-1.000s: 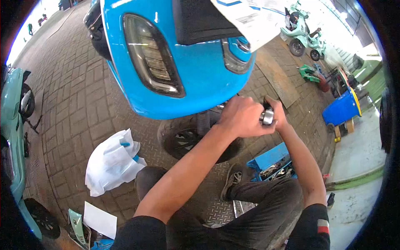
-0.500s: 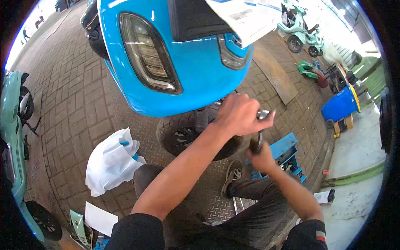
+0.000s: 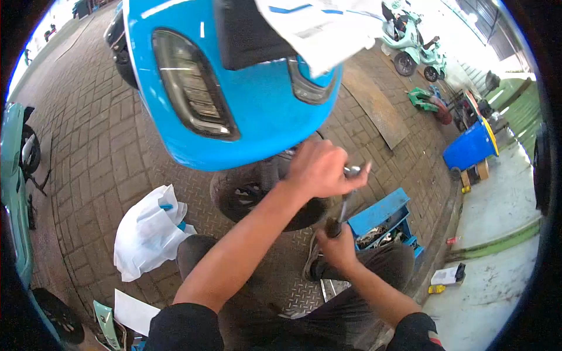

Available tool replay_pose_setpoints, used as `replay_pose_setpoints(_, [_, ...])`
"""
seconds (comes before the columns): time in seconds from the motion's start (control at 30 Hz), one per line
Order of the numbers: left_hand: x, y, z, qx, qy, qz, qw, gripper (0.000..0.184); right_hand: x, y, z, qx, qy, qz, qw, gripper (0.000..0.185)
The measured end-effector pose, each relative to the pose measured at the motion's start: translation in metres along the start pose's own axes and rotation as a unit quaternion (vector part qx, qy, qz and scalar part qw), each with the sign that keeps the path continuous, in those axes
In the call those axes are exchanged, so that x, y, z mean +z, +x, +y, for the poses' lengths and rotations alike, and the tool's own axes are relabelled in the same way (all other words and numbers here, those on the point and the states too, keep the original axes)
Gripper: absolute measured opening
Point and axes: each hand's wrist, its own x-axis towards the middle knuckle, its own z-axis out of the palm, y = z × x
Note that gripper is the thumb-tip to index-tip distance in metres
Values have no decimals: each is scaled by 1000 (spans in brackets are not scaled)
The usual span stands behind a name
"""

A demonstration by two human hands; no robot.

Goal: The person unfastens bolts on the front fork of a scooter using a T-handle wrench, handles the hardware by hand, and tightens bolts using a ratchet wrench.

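A ratchet wrench slants down from its round metal head to a dark handle. My left hand is closed round the head end, thumb out to the right, just below the rear edge of the blue scooter body. Lower down, my right hand is wrapped round the handle. Whatever the tool's far end meets is hidden behind my left hand and the bodywork. The scooter's dark wheel shows behind my left forearm.
An open blue toolbox with tools stands right of my leg. A white cloth bundle lies left on the bricks. Farther right is a blue bin. Green scooters stand at the left edge and back right.
The wrench handle has swung down and to the left with my right hand on it. My left hand has stayed round the head end. The whole view has shifted slightly.
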Motion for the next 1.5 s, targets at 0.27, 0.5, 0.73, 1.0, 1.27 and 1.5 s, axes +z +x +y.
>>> replay_pose_setpoints(0.27, [1, -1, 5, 4, 2, 26, 1000, 63, -45, 79, 7, -190, -127, 60, 972, 25])
replay_pose_setpoints(0.5, [4, 5, 2, -10, 5, 39, 999, 63, -90, 191, -42, -330, -232, 34, 914, 25])
replay_pose_setpoints(0.73, [29, 3, 0, 31, 28, 71, 997, 53, -60, 185, 22, -328, -236, 38, 914, 32])
replay_pose_setpoints(1.0, [33, 3, 5, 37, 7, 124, 992, 56, -72, 191, -7, -280, -48, -112, 952, 37])
replay_pose_setpoints(1.27, [32, 13, -2, 41, 47, 83, 995, 56, -51, 172, 10, -305, -151, 35, 940, 32])
replay_pose_setpoints(1.5, [22, 20, -1, -20, 6, 71, 997, 70, 4, 7, -1, -69, 4, 83, 994, 23])
